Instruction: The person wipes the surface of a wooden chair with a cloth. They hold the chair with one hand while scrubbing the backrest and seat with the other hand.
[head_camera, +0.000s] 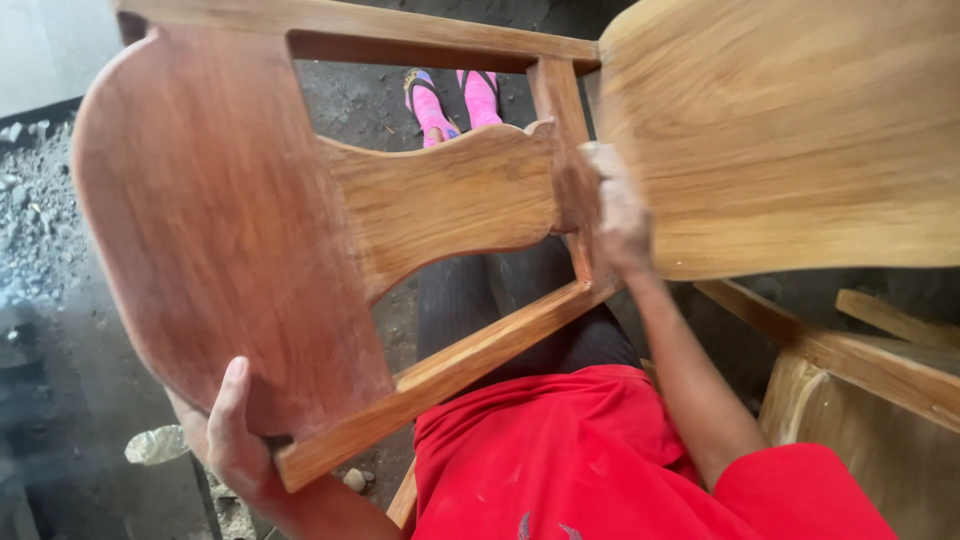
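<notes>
Setting: dark, gritty ground (60, 400) with grey rubble at left; pink sandals (455, 100) visible through the frame.

Item: wooden chair (230, 230), tipped across the person's lap.

Left hand (225, 430) curled around the chair's lower corner, thumb up on the reddish top panel; right hand (620, 215) closed around the upright beside the seat.

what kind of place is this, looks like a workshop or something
Probably a small furniture or carpentry workshop, perhaps partly outdoors. The left hand and right hand hold an unfinished wooden chair frame, more bare wooden parts lie beside it, and the ground is dusty with rubble.
</notes>
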